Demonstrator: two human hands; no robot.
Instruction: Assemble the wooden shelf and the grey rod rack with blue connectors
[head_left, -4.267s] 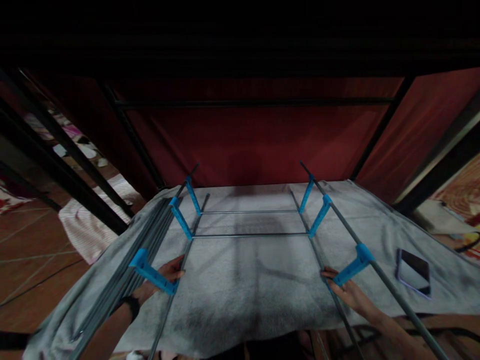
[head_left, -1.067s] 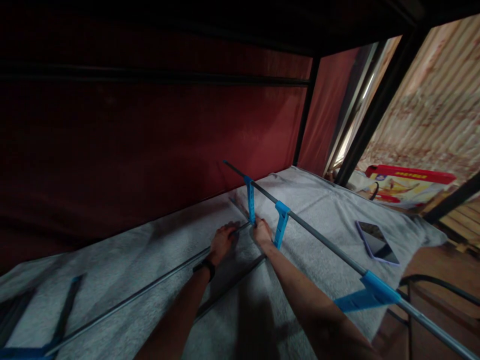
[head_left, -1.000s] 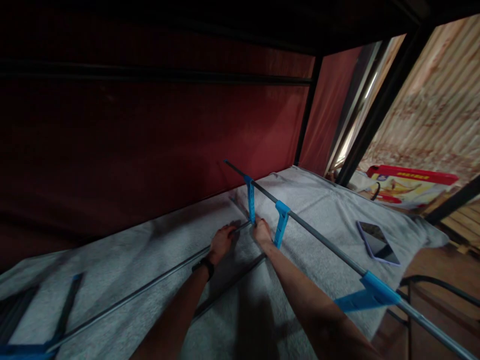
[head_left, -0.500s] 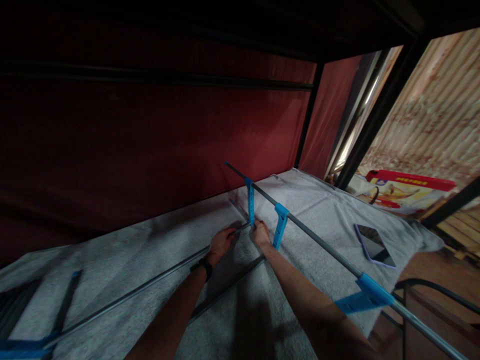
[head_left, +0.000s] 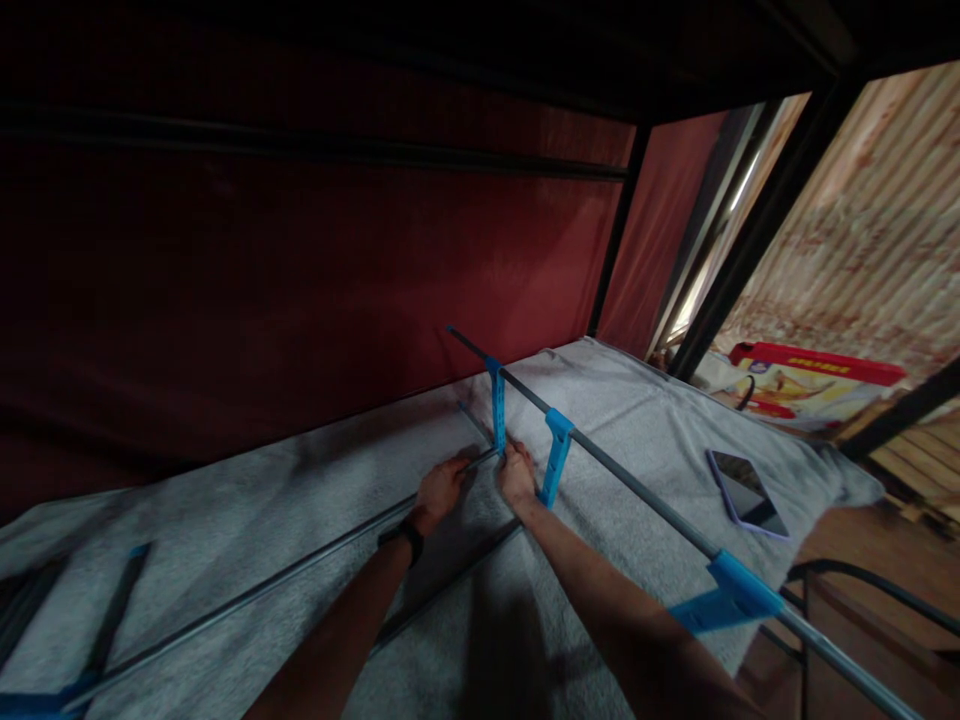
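My left hand (head_left: 441,487), with a dark band on its wrist, is closed round a long grey metal tube (head_left: 300,568) near its far end. That end meets the foot of an upright blue plastic bracket (head_left: 498,405). At this joint my right hand (head_left: 517,472) is closed on the bracket's lower part; its fingertips are partly hidden. Across the bracket's top runs another metal tube (head_left: 637,487), which also passes through a second blue bracket (head_left: 557,455) and a third blue bracket (head_left: 731,592) closer to me. A lower tube (head_left: 450,588) passes beneath my forearms.
Grey cloth (head_left: 622,400) covers the bed-like surface under the frame. A phone (head_left: 747,492) lies on it at the right. Black metal posts (head_left: 616,235) and a red sheet (head_left: 337,270) stand behind. A printed box (head_left: 817,380) sits beyond the right edge. Dark tubes (head_left: 116,615) lie at lower left.
The camera view has shifted very slightly. Both hands keep their grips at the joint, with the tube and bracket almost unmoved.
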